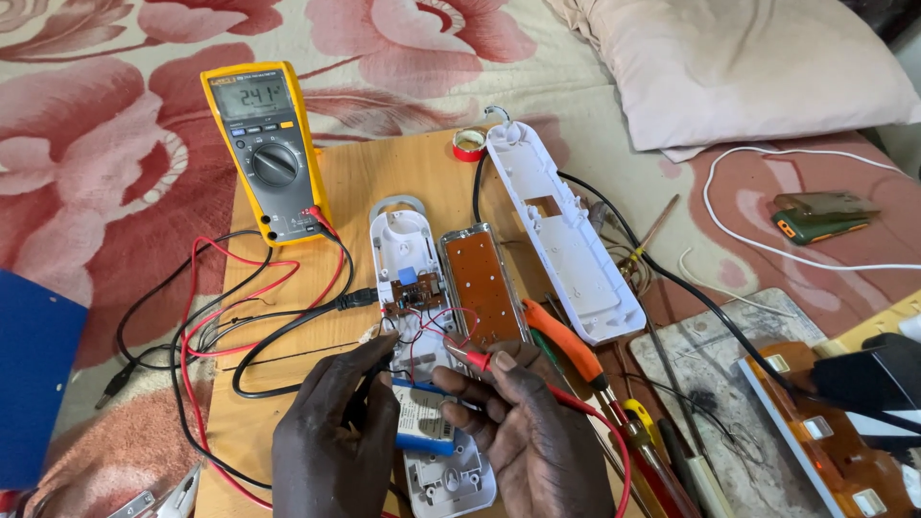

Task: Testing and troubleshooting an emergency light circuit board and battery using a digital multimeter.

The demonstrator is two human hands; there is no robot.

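Observation:
My left hand (331, 432) pinches a black meter probe against the wiring of an opened white device shell (408, 259) on a wooden board (355, 182). My right hand (537, 432) holds the red meter probe (472, 357), its tip touching the wires near a small circuit board (413, 290). Between both hands lies a blue and white battery pack (422, 422). A yellow multimeter (269, 149) with a lit display stands at the board's back left, its red and black leads (206, 317) looping forward.
A brown LED board (484, 283) and a white cover (566, 235) lie to the right. Orange-handled pliers (566, 345) and screwdrivers lie beside my right hand. Red tape (468, 145), a pillow (739, 67), a phone (825, 221) and a blue folder (34, 374) surround the board.

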